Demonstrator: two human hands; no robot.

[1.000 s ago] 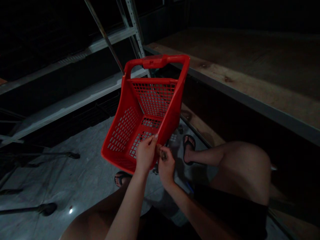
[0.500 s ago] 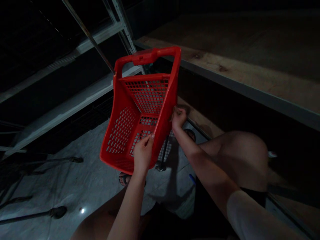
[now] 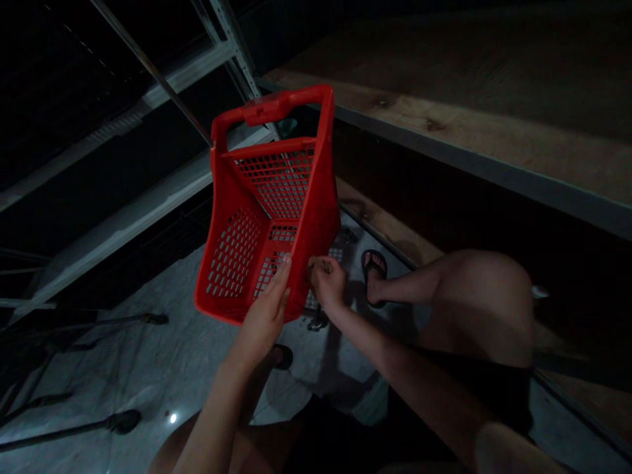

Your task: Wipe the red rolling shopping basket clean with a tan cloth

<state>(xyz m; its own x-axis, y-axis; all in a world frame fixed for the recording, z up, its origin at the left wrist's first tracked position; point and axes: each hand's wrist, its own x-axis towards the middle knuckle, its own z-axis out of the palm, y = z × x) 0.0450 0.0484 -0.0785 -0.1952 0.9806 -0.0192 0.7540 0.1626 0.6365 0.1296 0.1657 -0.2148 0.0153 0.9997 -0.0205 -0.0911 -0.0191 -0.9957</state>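
Observation:
A red plastic shopping basket (image 3: 237, 247) with slotted walls and a thick handle stands tilted in front of me on a wheeled base. My left hand (image 3: 269, 313) lies along its near right rim, fingers long over the edge and the thumb lower on the outer side. Against the outside of the right wall, my right hand (image 3: 330, 286) is closed on a small crumpled brown rag (image 3: 316, 264). Dim light hides the rag's details. The basket's inside holds nothing that I can see.
A wooden shelf (image 3: 444, 125) runs along the right. Metal racking (image 3: 182, 82) stands at the left, with dark metal legs (image 3: 121, 421) on the grey floor (image 3: 197, 368). My sandalled foot (image 3: 374, 276) is beside the basket's base.
My right hand has moved down and nearer along the basket's outer side with the rag. My left hand's fingers now lie straighter along the rim. The basket appears slightly further left.

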